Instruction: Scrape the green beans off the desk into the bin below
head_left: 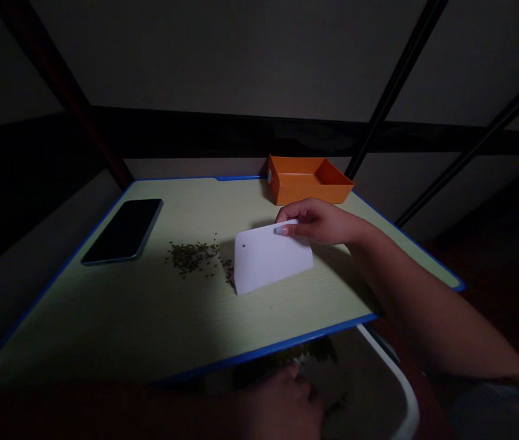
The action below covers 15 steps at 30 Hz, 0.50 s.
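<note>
My right hand (316, 221) pinches the top edge of a white plastic dough scraper (272, 256), a flat plate with a small hole in its left corner. The scraper stands tilted on edge on the pale green tabletop (149, 324). Its left end touches a scatter of small dark seed-like grains (190, 258), with a small whitish bit among them. Below the table's front edge, in deep shadow, my left hand (287, 400) has its fingers curled over a white-rimmed container (406, 385) with more dark grains inside. Whatever those fingers hold is hidden.
An orange open box (312, 194) stands at the back right of the table. To the left lies a dark phone (124, 232), screen up. Blue edging (259, 353) runs round the tabletop. Pale panels (241, 61) rise behind it.
</note>
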Tool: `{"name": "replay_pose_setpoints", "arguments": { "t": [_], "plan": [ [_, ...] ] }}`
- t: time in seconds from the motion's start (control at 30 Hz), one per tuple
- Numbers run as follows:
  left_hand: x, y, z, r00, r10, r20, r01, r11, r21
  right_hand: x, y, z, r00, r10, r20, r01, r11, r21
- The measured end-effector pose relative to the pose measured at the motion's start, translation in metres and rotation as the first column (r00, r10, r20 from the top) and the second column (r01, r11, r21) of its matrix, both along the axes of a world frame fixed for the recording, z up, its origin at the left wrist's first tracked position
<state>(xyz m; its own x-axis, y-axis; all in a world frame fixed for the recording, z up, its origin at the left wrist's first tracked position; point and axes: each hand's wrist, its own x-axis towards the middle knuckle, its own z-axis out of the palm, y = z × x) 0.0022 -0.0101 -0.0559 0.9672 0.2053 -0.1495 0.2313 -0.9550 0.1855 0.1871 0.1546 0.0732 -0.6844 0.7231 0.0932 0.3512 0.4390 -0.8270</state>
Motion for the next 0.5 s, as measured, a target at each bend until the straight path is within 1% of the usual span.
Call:
{"name": "replay_pose_setpoints", "arguments": {
  "t": [0.17, 0.33, 0.4, 0.5],
  "plan": [
    [0.000, 0.002, 0.001, 0.998, -0.055, 0.010, 0.055, 0.998, -0.017, 0.003, 0.001, 0.004, 0.996, -0.090, -0.021, 0.090, 0.996, 0.020],
    [0.002, 0.001, 0.002, 0.999, -0.035, 0.004, 0.035, 0.999, -0.024, 0.011, 0.003, 0.011, 0.975, -0.210, -0.080, 0.215, 0.974, 0.074],
    [0.003, 0.000, 0.001, 1.000, -0.029, 0.001, 0.029, 0.999, -0.029, 0.015, 0.004, 0.013, 0.973, -0.213, -0.089, 0.221, 0.971, 0.089],
    [0.003, -0.001, 0.000, 1.000, -0.003, 0.006, 0.003, 0.999, -0.034, 0.018, 0.005, 0.013, 0.984, -0.169, -0.051, 0.173, 0.981, 0.083]
  ]
}}
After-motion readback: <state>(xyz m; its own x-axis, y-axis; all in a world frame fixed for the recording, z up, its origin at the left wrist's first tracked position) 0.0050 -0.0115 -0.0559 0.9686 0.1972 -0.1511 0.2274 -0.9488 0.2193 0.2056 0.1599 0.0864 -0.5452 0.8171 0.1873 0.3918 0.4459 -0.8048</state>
